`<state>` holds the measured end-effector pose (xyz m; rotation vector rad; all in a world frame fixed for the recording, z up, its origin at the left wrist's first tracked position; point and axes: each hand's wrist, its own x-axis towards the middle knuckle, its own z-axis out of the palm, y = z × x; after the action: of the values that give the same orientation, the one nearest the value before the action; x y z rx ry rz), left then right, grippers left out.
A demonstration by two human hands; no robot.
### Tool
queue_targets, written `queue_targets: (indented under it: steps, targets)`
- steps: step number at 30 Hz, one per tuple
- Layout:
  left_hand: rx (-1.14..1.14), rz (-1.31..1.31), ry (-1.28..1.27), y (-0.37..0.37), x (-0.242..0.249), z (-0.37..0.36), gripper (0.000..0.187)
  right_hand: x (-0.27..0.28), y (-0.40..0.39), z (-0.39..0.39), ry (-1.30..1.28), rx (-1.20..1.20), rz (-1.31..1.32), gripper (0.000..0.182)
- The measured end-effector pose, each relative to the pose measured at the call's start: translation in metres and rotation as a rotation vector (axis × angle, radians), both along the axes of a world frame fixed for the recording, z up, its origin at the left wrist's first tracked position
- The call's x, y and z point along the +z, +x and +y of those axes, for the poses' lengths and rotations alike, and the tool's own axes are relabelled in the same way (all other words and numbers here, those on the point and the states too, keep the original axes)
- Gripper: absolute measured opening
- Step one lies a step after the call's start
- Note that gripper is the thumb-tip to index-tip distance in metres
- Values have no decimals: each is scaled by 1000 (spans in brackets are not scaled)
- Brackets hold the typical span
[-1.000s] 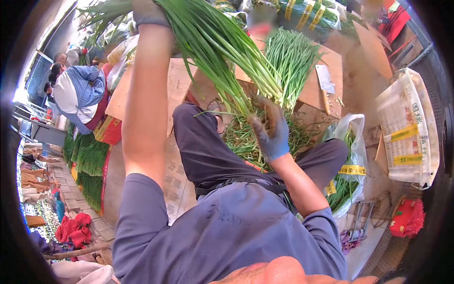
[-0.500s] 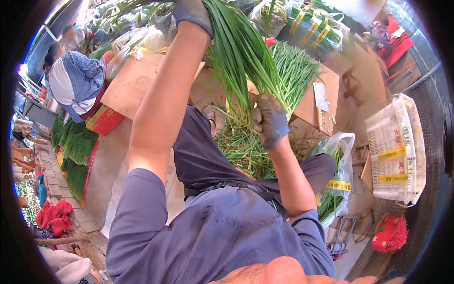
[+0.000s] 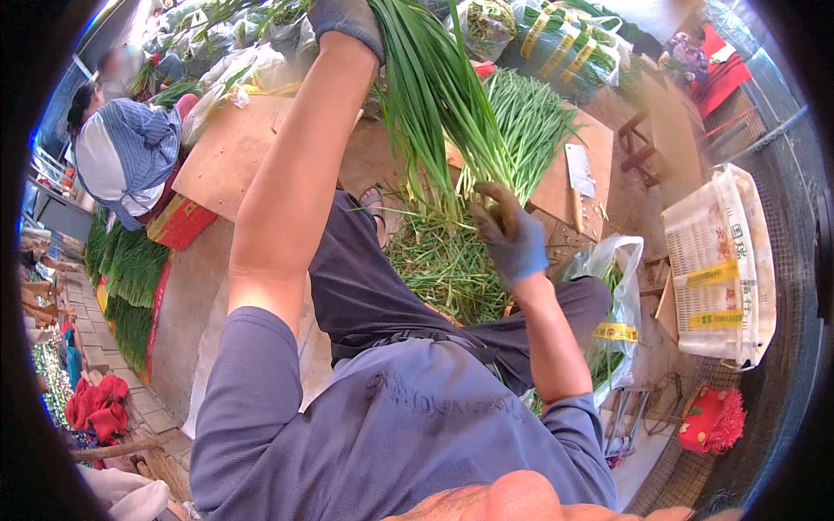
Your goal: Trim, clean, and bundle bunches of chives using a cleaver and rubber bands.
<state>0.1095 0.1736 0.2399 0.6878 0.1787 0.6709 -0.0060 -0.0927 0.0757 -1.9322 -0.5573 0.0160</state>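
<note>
My gloved left hand [image 3: 347, 24] is raised at the top, wrapped round a bunch of garlic chives [image 3: 434, 82]; its fingers are partly cut off by the frame edge. Long flat leaves hang from it down toward the pale stem ends. Just below those ends is my gloved right hand [image 3: 511, 233], its fingers apart and nothing clearly held in it. Behind the bunch, more chives [image 3: 534, 122] lie on a wooden board [image 3: 556, 187]. On that board rests a cleaver [image 3: 579, 178]. Loose trimmings [image 3: 447, 269] are heaped on the floor between my legs.
A clear bag of greens [image 3: 618, 304] stands by my right knee, with a white plastic crate [image 3: 717, 269] further right. Another person [image 3: 130, 156] sits at the left beside a second board [image 3: 234, 156] and stacked chives [image 3: 135, 269]. Wrapped bundles [image 3: 565, 48] line the back.
My right hand has loosened from the stem ends, its fingers opening, and moved slightly down and right. My left hand still holds the bunch. The whole view has shifted slightly left.
</note>
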Motion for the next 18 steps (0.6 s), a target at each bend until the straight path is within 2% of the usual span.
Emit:
queue_targets:
  steps: [1, 3, 4, 7, 8, 10, 13, 16, 18]
  targets:
    - [34, 31, -4, -5, 5, -6, 21, -7, 5, 7, -86, -49, -172, 26]
    - [113, 88, -10, -11, 12, -12, 21, -22, 13, 19, -46, -34, -189, 26]
    - [72, 18, -45, -10, 9, -9, 21, -30, 18, 24, -25, -22, -197, 26]
    - [239, 45, -31, 1, 8, -13, 21, -58, 33, 29, -31, 13, -312, 22]
    - [138, -12, -22, 6, -1, -8, 20, -45, 29, 30, 191, 67, -50, 20]
    - [128, -40, 38, 16, -12, -1, 19, -5, 17, 30, 628, 168, 483, 21]
    - [142, -88, 119, 23, -26, 7, 20, 42, 4, 4, 969, 291, 509, 24]
    - [50, -66, 74, 28, -31, 18, 21, 29, 3, -42, 869, 692, 387, 23]
    - [1, -50, 7, 17, -22, 10, 23, 20, -3, -39, 201, 249, -130, 31]
